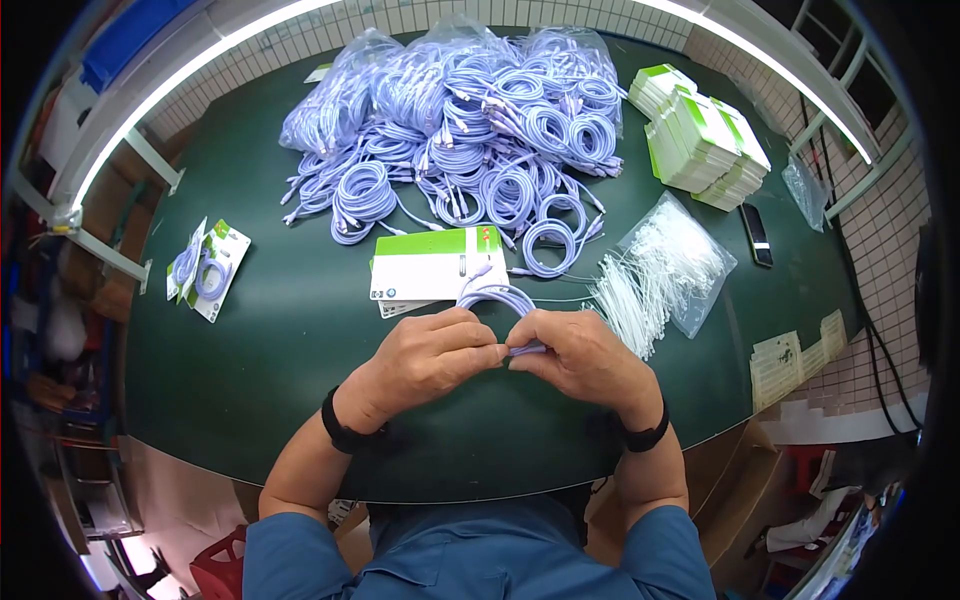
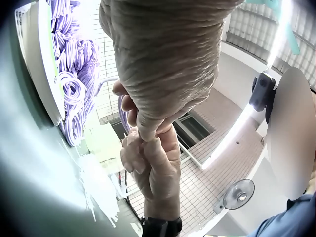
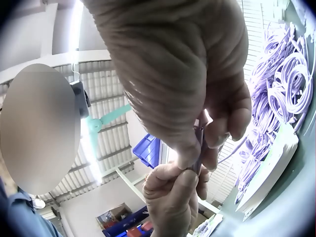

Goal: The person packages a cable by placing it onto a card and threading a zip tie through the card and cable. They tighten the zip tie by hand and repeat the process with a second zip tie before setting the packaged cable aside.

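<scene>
Close to the table's front edge, a lavender cable coil (image 1: 498, 294) is held up between two hands. My left hand (image 1: 430, 352) pinches its near left side with the fingertips. From the other side my right hand (image 1: 585, 360) grips the coil between thumb and curled fingers, and the fingertips of both hands meet there. In the left wrist view the right hand (image 2: 157, 163) faces the left one, fingertip to fingertip. The fingers hide the pinched part of the cable. Just behind the coil lie white and green cards (image 1: 425, 265).
A heap of coiled cables (image 1: 460, 150), partly bagged, covers the back of the table. White zip ties (image 1: 640, 290) spill from a clear bag at right. Stacked cards (image 1: 705, 140), a black phone-like object (image 1: 757, 235) and printed paper (image 1: 790, 360) lie farther right. Carded cables (image 1: 210, 268) lie left.
</scene>
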